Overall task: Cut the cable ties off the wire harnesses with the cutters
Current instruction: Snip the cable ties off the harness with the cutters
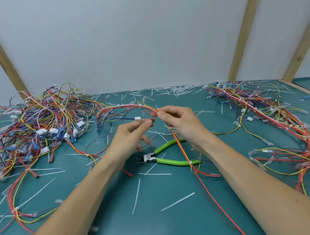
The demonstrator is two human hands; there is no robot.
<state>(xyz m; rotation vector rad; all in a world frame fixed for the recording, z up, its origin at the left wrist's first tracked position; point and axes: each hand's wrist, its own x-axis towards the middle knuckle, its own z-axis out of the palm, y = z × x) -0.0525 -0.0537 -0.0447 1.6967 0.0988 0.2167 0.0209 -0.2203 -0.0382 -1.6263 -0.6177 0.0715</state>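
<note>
Both hands are raised above the green surface [157, 218], working on one wire harness [129, 106]. The right hand [180, 123] has its fingers curled round the red and yellow strands, pinching them near the thumb tip, and the harness arches away to the left from there while its tail runs down under the wrist toward the near edge. The left hand [131, 135] pinches something small between thumb and forefinger just beside a white connector [137, 118]; what it pinches is too small to tell. The green-handled cutters [164, 156] lie flat on the surface below the hands, untouched, with the harness tail crossing one handle. A tangled pile of harnesses [37, 129] sits at left, another heap [271, 116] at right, and cut white ties [176, 201] litter the surface
</note>
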